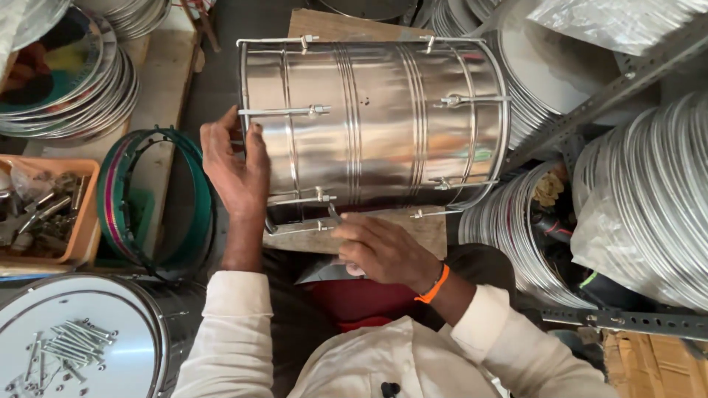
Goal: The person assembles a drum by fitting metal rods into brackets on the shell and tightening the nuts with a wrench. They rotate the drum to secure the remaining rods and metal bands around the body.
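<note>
Fingers (254,140) of left hand (234,166) wrapped over drum (376,125) rim, steadying it — right hand (380,250) pinching a small tool at near tension rod (299,230); drum lying sideways on board (431,232).

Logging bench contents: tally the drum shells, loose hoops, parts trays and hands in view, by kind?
Shiny steel drum shell lying on its side: 1
Upright drum with white head, bolts on top: 1
Green round hoop: 1
Orange plastic parts tray: 1
Hands: 2, left hand, right hand
Total: 6
</note>
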